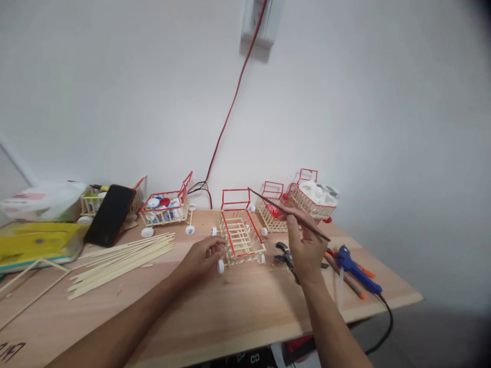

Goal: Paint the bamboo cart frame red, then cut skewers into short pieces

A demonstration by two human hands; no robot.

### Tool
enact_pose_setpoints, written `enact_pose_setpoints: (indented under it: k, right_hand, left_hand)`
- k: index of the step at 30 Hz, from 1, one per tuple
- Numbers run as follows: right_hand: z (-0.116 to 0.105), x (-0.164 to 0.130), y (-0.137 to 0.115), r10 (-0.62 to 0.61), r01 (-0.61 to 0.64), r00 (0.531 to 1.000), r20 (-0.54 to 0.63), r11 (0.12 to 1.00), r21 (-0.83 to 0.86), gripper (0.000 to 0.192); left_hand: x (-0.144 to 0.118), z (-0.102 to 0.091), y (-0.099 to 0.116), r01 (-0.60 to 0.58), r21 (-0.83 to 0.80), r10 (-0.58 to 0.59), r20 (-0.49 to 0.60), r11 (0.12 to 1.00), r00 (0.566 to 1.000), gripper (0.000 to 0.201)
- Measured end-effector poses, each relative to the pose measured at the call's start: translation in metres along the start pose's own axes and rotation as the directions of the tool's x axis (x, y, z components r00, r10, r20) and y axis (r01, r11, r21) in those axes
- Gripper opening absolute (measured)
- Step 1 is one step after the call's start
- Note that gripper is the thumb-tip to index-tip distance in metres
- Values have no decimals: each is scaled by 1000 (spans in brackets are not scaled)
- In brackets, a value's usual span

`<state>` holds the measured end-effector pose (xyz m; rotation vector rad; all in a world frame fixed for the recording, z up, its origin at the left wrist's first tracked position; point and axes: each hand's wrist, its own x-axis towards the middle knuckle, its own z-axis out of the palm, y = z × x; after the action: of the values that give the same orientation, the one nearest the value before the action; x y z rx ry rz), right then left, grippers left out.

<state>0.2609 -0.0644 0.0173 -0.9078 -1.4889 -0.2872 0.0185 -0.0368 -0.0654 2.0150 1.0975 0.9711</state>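
Note:
A small cart made of pale wooden sticks [241, 236] with red-painted top rails and white wheels stands at the middle of the wooden table [230, 312]. My left hand [204, 257] rests on the table against the cart's near left corner, fingers touching its frame by a white wheel [220, 266]. My right hand [305, 244] is raised to the right of the cart and pinches a thin dark paintbrush [287, 213], whose tip points up and left over the cart's red handle frame.
Three similar stick carts [165, 207] [272, 208] [312, 197] stand along the wall, some filled with caps. Loose sticks [123, 260] lie at left near a black phone [110, 214]. Pliers [284, 253], a blue glue gun [355, 266] and orange pens lie at right.

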Motion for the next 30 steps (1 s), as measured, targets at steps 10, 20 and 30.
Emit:
enact_pose_setpoints:
  k: [10, 20, 30]
  right_hand:
    - [0, -7, 7, 12, -9, 996, 90, 999, -33, 17]
    - [-12, -6, 2, 27, -20, 993, 115, 998, -60, 15]
    - [-13, -5, 4, -1, 13, 989, 151, 997, -76, 15]
  left_hand:
    - [1, 1, 2, -4, 4, 4, 3, 1000, 1000, 31]
    - [1, 0, 3, 0, 17, 0, 11, 1000, 1000, 32]
    - [1, 2, 0, 8, 4, -8, 5, 1000, 1000, 31]
